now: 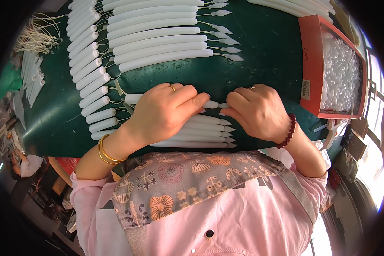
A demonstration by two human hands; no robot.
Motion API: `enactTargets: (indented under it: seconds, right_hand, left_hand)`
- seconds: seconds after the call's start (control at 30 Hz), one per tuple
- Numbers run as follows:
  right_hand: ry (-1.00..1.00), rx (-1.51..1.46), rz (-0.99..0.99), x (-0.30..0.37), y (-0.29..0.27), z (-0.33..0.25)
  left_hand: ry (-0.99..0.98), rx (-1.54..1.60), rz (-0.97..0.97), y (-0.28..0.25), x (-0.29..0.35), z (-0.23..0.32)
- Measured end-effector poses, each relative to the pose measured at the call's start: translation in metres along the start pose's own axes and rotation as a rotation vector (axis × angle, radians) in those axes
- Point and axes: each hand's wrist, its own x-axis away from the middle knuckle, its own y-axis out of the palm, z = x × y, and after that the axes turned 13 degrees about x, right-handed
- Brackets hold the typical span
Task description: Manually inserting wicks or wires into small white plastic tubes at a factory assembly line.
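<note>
Between my two hands lies a white taper-shaped electric candle [210,104]. My left hand [164,113] is closed around its tube, covering the middle of it. The fingers of my right hand [258,109] pinch a flame-shaped tip [223,105] at the candle's right end; most of the tip is hidden by them. Just below, several white candles [200,133] lie side by side with their flame tips seated on the ends. Farther off, a row of white candle tubes [158,42] has flame tips [232,50] hanging off the ends on thin wires.
Short white cylinders [91,87] line the left side, wired to the tubes. At the right, a red-orange box [310,64] holds many flame tips. Loose wires [36,36] and thin white tubes [34,81] lie far left on the green table [55,123]. Another person [27,164] is at lower left.
</note>
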Motion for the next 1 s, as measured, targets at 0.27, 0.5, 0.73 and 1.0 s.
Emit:
enactTargets:
  seconds: [0.27, 0.5, 0.73, 1.0]
  right_hand:
    - [-0.137, 0.031, 0.127, -0.01, 0.013, 0.003]
    - [-0.135, 0.044, 0.044, -0.019, -0.005, 0.014]
    - [0.255, 0.3, 0.327, -0.022, -0.008, 0.025]
    - [0.169, 0.3, 0.23, -0.023, 0.008, 0.013]
  left_hand:
    - [-0.003, 0.03, 0.08, 0.004, -0.002, -0.002]
    - [-0.122, 0.078, 0.136, 0.002, -0.007, 0.007]
    - [-0.008, -0.272, 0.273, -0.031, -0.03, -0.01]
    - [-0.131, -0.304, 0.167, -0.024, -0.035, -0.016]
